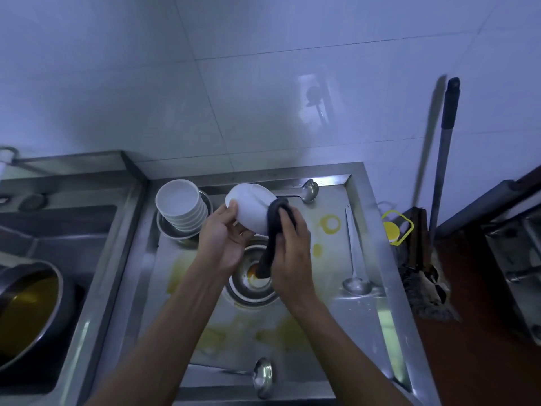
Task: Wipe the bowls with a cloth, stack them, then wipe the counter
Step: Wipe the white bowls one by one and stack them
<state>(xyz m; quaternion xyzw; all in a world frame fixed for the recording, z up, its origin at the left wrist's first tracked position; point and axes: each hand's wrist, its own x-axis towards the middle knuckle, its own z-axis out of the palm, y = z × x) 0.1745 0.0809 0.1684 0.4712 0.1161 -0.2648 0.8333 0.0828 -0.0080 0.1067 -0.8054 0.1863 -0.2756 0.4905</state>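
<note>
- Two hands at work over the steel worktop (pixel 363 291), centre of the frame.
- Left hand (pixel 224 241): grips a white ceramic bowl (pixel 248 209) by its rim and underside, tilted on edge and raised clear of the worktop, seemingly to turn its outer wall toward the cloth.
- Right hand (pixel 288 244): fingers curled over a dark grey cloth (pixel 273 230), pressing it against the bowl's right side; the loose end hangs down toward a shallow round steel basin (pixel 251 288) holding orange residue just below.
- Stack of white ceramic bowls (pixel 181 206): nested upright on a steel dish, left of the held bowl, near the back wall; probably where wiped bowls are collected.
- Yellow spill marks (pixel 330 222): a ring and smears across the worktop, right of and below the hands; counter wiping judged not yet begun.
- Steel ladles: one at the back edge (pixel 310 190), one long-handled at right (pixel 355 284), one at the lower edge (pixel 262 376).
- Dark pan of yellow liquid (pixel 29 303): far left.
- Grey-handled mop (pixel 439 200): propped at right.
</note>
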